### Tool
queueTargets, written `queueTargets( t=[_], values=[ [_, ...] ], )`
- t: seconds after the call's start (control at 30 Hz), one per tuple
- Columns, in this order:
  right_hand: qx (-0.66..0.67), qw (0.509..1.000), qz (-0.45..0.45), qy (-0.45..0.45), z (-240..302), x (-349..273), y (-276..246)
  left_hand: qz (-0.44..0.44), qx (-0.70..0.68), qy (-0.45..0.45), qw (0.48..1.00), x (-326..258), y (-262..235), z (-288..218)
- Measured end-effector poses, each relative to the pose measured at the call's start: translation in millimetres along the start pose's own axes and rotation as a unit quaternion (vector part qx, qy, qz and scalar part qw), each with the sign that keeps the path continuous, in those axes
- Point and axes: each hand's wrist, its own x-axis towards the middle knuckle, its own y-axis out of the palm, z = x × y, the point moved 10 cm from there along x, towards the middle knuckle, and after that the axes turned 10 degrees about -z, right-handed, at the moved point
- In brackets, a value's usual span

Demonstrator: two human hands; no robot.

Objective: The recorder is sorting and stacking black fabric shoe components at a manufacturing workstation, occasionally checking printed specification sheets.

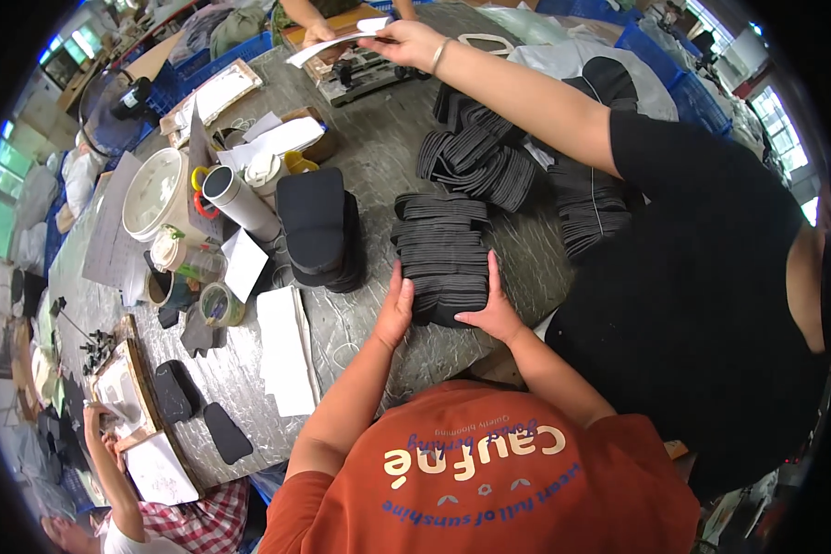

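Observation:
On the table in front of me a long row of dark grey-black fabric pieces (441, 247) stands packed on edge, layer against layer. My left hand (395, 307) presses against its left side near the close end. Against the right side lies my right hand (493, 309), thumb bent across the near end and fingers stretched along the edge. Between them the two hands clasp the stack; some fingertips are hidden by it. Just left of it sits a neat pile of black rounded pieces (312, 226). More bundled black pieces (489, 157) lie beyond.
At my right a person in black (702, 277) reaches across, passing a white sheet (337, 44) toward another person's hand (319, 33). Tubs, a grey cylinder (240, 198) and a tape roll (222, 305) crowd the left. A person works at a wooden frame (125, 392) lower left.

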Motion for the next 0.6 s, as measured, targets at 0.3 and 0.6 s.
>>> queueTargets(
  t=[0.3, 0.6],
  values=[
    [0.026, 0.999, -0.019, 0.01, -16, 5, 5, 0.005, 0.039, 0.018, 0.999, -2, -7, -38],
    [-0.019, 0.998, -0.033, -0.048, -3, 5, 10, -0.03, 0.145, -0.017, 0.989, -30, -53, -17]
  ],
)
